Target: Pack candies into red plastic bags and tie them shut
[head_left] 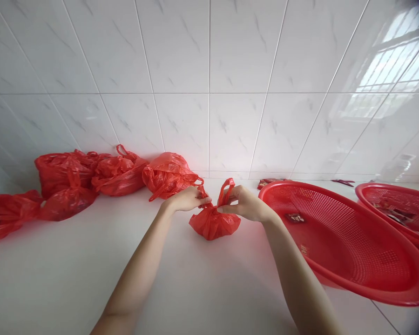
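Note:
A small red plastic bag (pixel 214 226) rests on the white surface in front of me, its body bunched and rounded. My left hand (pixel 187 199) pinches the bag's left handle between thumb and fingers. On the other side, my right hand (pixel 246 204) grips the right handle, which loops up above the fingers. Between the two hands the bag's neck is gathered tight. What lies inside the bag is hidden by the red plastic.
Several filled red bags (pixel 120 174) line the tiled wall (pixel 181 116) at the left. To the right stands a large red plastic basket (pixel 335 242) holding a small wrapped packet (pixel 295 217). Beyond it is a second red basket (pixel 398 195) with packets inside.

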{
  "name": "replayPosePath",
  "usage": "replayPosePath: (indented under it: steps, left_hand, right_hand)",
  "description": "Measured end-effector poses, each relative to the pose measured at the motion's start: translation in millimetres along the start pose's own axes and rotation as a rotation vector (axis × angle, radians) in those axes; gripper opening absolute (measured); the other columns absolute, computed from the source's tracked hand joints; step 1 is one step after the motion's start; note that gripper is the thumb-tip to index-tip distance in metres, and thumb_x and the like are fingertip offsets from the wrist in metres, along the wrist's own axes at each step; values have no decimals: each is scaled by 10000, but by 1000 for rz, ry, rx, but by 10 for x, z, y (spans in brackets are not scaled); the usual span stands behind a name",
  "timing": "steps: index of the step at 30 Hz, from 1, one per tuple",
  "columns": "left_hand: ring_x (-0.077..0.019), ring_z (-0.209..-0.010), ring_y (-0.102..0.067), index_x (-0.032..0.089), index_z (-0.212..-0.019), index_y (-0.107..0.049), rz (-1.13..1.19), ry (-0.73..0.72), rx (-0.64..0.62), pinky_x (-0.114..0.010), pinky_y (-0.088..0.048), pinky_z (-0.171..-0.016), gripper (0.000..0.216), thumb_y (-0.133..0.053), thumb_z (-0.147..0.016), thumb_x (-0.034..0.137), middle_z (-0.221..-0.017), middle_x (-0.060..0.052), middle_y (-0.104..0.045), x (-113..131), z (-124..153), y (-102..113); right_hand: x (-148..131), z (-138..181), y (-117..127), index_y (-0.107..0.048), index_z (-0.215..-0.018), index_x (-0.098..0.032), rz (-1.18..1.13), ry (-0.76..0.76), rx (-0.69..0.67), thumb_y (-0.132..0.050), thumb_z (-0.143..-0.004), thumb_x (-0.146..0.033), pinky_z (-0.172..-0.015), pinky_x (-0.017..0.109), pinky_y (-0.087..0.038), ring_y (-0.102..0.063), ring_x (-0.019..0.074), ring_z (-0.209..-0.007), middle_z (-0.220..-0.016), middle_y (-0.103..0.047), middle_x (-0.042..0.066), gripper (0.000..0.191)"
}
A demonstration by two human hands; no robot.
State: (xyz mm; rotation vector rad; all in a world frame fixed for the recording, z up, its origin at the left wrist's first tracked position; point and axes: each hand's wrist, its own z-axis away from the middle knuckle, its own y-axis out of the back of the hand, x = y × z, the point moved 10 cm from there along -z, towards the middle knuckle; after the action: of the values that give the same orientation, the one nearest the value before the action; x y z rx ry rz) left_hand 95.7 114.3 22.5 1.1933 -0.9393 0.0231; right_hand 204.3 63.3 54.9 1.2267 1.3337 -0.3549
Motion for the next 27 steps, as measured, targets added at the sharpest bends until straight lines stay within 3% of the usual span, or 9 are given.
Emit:
replayPosePath:
  steps: [8,22,27]
  left_hand:
    - [-168,-736,-555,186,-758,-642,99,-171,65,-283,-437,-689,341,-552,-871,495,-746,-13,-606,383,138,98]
    - [-191,-812,-639,162,-833,-684,266,-199,83,-316,-504,-763,300,-602,-872,448,-829,-44,-690,467,177,143]
    - [-195,-837,-642,152,-851,-698,339,-268,127,-335,-507,-806,305,-583,-896,430,-863,-64,-701,547,207,233]
  right_hand:
    - [31,-29,-7,-709,-821,-165,-118,-9,27,-671,-791,-207,-747,301,-558,-712,202,-819,-836,-744,48,64]
    - [140,-62,-53,-673,-810,-146,-162,-57,-1,-690,-783,-233,-752,334,-549,-682,199,-803,-854,-729,69,92]
    - [107,-76,-64,-676,-899,-155,-165,-22,0,-676,-796,-227,-709,306,-532,-653,170,-758,-853,-714,51,125]
